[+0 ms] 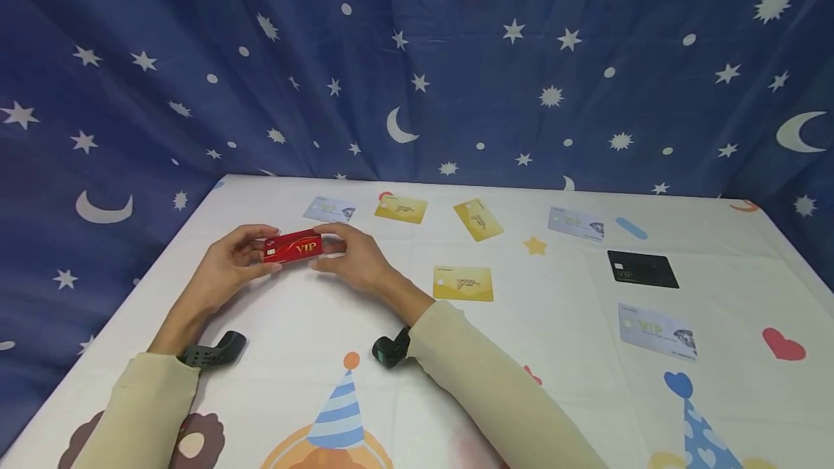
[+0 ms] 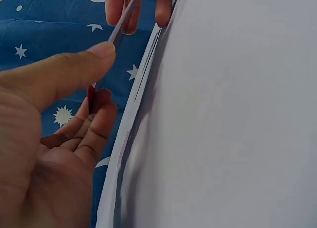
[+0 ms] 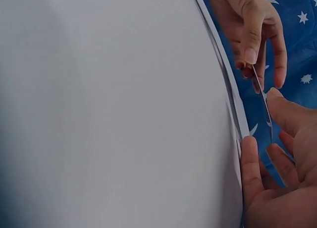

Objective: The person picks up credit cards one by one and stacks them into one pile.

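Note:
A red VIP card [image 1: 292,246] is held up over the left part of the table, its printed face toward the head camera. My left hand [image 1: 236,259] pinches its left end between thumb and fingers. At the other end, my right hand [image 1: 357,258] holds the card's right side. The left wrist view shows the card [image 2: 117,33] nearly edge-on, with the left thumb [image 2: 74,69] against it. Seen from the right wrist, the card [image 3: 262,96] is a thin line between both hands.
Behind the hands lie a silver card [image 1: 330,209] and a gold card [image 1: 400,209]. Two more gold cards [image 1: 478,220] lie mid-table, one nearer. To the right are silver cards [image 1: 656,331] and a black VIP card [image 1: 643,269]. A starry blue curtain [image 1: 456,56] hangs behind the white tablecloth [image 1: 313,324].

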{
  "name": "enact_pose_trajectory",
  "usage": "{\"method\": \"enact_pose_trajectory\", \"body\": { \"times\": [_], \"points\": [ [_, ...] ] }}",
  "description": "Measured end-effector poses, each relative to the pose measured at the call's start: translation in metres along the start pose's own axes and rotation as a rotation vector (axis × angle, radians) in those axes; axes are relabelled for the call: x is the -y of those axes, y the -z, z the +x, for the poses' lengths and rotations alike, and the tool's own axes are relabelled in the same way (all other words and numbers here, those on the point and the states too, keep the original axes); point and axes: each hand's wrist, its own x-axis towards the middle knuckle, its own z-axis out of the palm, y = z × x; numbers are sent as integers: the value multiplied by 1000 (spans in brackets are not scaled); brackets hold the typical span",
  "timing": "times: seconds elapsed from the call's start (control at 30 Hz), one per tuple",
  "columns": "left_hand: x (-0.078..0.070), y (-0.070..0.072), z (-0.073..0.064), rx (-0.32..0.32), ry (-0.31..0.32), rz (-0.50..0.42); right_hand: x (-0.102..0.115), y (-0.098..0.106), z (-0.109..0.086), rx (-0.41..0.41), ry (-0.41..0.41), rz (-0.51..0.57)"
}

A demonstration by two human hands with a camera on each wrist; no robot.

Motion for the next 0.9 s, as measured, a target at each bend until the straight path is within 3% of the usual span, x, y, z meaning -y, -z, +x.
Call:
{"method": "enact_pose_trajectory", "body": {
  "times": [0.37,0.53,0.9],
  "points": [
    [-3,5,0,28,-64,-68,-2,1,0,-19,51,-66],
    [-6,5,0,23,-70,-55,-4,2,1,-30,87,-98],
    [-12,5,-2,38,-81,-75,-3,13,-5,-27,75,-61]
  ]
}}
